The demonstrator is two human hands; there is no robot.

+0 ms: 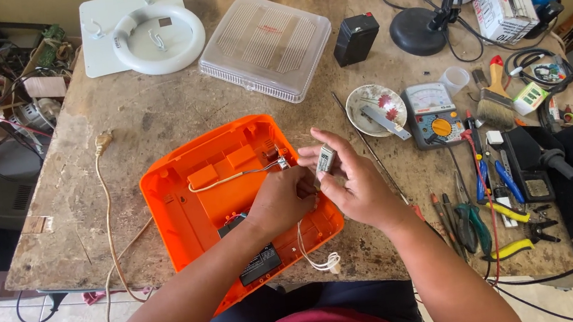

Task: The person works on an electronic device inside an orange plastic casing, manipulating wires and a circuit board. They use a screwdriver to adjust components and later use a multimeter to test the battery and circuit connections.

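Over the open orange plastic case (195, 214) on the worn tabletop (152, 119) | right hand (354, 185) fingers pinch a small grey boxy part (326, 158) | left hand (280, 199) fingers curl closed on thin white wires (312, 255) | yellow meter (434, 117) sits near.

A worn, stained wooden workbench (152, 119) carries an orange plastic casing (195, 207) near centre, a clear ribbed cover (264, 46) and white ring-lamp plate (135, 31) at the far side (multimeter (434, 115), brush (496, 97) and pliers (503, 230) crowd the right).
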